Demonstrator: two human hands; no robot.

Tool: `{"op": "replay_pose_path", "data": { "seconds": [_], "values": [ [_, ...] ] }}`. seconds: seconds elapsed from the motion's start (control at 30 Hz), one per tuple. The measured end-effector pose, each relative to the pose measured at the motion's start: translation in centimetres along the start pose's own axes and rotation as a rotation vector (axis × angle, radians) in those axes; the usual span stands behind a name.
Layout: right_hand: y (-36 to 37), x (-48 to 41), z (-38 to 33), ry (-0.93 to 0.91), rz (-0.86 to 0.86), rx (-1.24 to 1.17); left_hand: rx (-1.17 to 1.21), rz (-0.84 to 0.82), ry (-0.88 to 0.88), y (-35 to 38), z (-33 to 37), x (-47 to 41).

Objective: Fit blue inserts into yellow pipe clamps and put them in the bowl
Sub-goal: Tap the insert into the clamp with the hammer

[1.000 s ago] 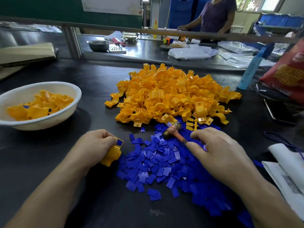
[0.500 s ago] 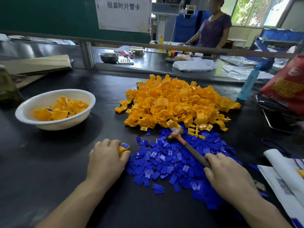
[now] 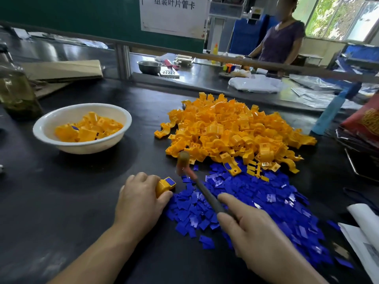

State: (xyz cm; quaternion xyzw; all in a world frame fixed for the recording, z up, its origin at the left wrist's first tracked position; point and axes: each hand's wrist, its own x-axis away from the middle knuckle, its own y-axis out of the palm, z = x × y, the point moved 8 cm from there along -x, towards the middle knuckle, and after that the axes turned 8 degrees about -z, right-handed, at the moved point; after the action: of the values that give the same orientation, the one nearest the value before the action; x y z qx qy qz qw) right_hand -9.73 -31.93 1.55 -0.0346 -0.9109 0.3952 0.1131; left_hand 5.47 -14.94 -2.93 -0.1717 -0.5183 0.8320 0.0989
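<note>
Hammer (image 3: 205, 194) now aloft in right hand (image 3: 252, 232) grip, just beside yellow clamp (image 3: 165, 186) clasped in left hand (image 3: 139, 199).

You have one white bowl (image 3: 88, 148) near the left edge of the bench, one glass bottle (image 3: 16, 93), one hammer (image 3: 202, 188), one yellow clamp (image 3: 164, 187) with one blue insert (image 3: 170, 181) in it, and your two hands, the left hand (image 3: 139, 201) and the right hand (image 3: 252, 230). There is one big heap of yellow clamps (image 3: 229, 130) and one big heap of blue inserts (image 3: 256, 201), each with far too many pieces to count. The clamps in the bowl (image 3: 88, 128) are too piled up to count.
</note>
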Motion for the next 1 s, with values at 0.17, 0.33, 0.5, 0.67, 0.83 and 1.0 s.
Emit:
{"op": "replay_pose_path", "data": {
  "seconds": [0.17, 0.33, 0.5, 0.67, 0.83, 1.0],
  "values": [
    [1.3, -0.8, -1.5, -0.074, 0.027, 0.126, -0.005, 0.002, 0.0, 0.1, -0.1, -0.2],
    [1.8, -1.8, -1.1, -0.011, -0.111, 0.261, -0.025, -0.022, 0.007, 0.3, 0.0, -0.3],
    [-0.3, -1.8, -2.1, -0.089, 0.043, 0.112, -0.034, 0.001, 0.008, 0.2, 0.0, -0.3],
    [2.8, -2.7, -2.6, -0.094, -0.029, 0.293, -0.027, -0.01, 0.012, 0.4, -0.1, -0.3],
    [1.6, -2.7, -1.2, -0.051, -0.049, 0.252, -0.025, -0.017, 0.003, 0.4, -0.1, -0.5],
    [-1.6, -0.9, 0.8, 0.005, 0.141, 0.337, 0.005, -0.006, -0.022, 0.3, -0.4, -0.5]
  ]
}}
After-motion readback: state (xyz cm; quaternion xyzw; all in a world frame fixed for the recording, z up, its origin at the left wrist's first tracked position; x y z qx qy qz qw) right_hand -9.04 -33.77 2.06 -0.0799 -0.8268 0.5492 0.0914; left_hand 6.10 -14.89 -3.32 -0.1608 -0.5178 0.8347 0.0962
